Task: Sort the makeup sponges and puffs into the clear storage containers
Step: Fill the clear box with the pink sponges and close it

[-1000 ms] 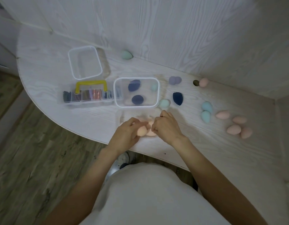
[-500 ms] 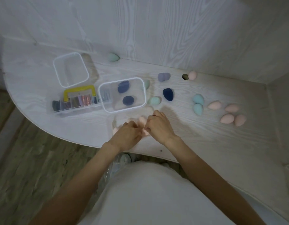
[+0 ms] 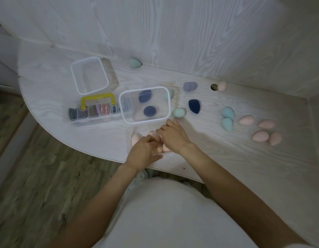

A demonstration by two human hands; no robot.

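Several peach sponges (image 3: 136, 138) lie bunched in a barely visible clear container at the table's near edge. My left hand (image 3: 144, 151) rests on them, fingers fairly straight and thumb stretched out. My right hand (image 3: 173, 136) bends its fingers down onto the same bunch, and its fingertips are hidden. Just behind stands a clear container (image 3: 168, 106) holding two dark blue sponges (image 3: 149, 110). An empty clear container (image 3: 72, 76) stands farther back left. Loose on the table lie a mint sponge (image 3: 179, 112), a navy sponge (image 3: 193, 106), a lavender sponge (image 3: 189, 86), two teal sponges (image 3: 227, 112) and several pink sponges (image 3: 260, 136).
A clear case with a yellow handle (image 3: 97, 97) and dark items inside lies left of the blue-sponge container. Another mint sponge (image 3: 135, 63) sits against the back wall. A pink sponge (image 3: 222, 85) lies beside a cable hole (image 3: 214, 86). Walls close the back and right.
A second ago my left hand pinched a peach sponge; now it lies flatter over the bunch. Both hands stayed at the near container. The view shifted slightly.
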